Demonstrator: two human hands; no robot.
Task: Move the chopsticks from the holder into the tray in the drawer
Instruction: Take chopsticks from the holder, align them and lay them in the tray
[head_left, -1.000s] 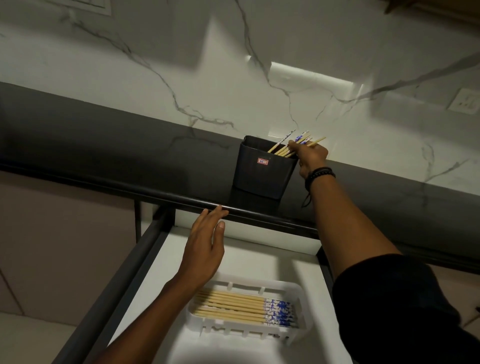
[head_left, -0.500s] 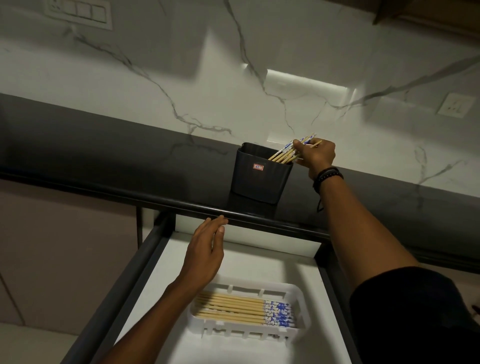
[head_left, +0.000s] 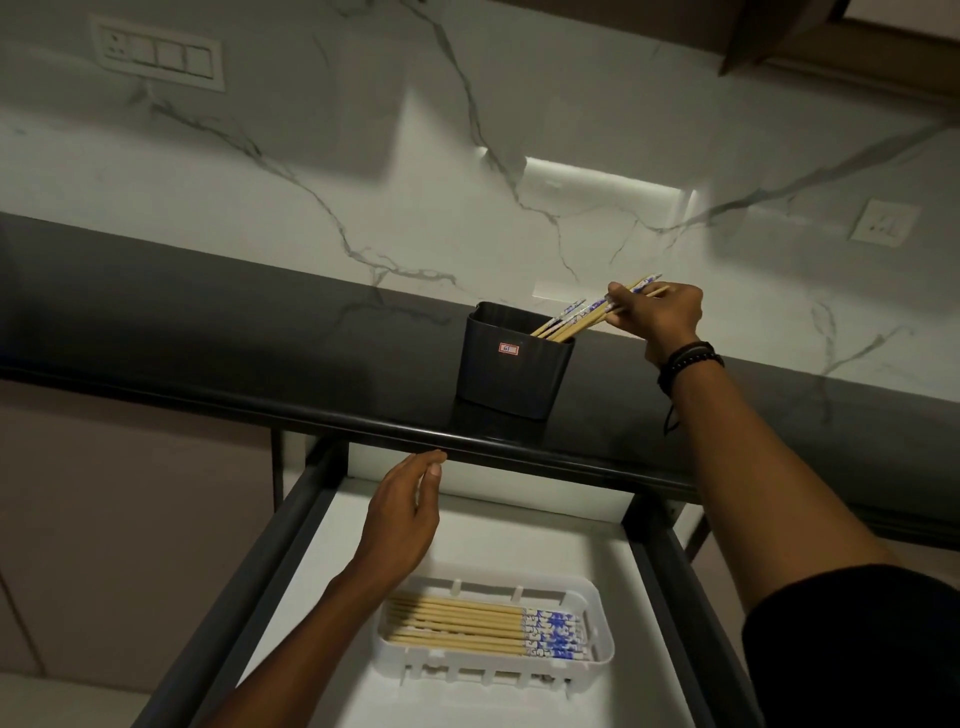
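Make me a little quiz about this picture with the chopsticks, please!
1. True or false: the white tray in the drawer already has chopsticks in it.
2. Which hand is pinching chopsticks at the black holder? A) left hand B) right hand
3. Fill in: the left hand is holding ____.

Key: 1. True, a row of tray chopsticks lies flat in it. 2. B, it grips the held chopsticks, whose lower ends sit inside the holder. 3. Nothing; it is open above the drawer.

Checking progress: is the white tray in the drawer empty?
No, the white tray already holds a row of chopsticks lying flat.
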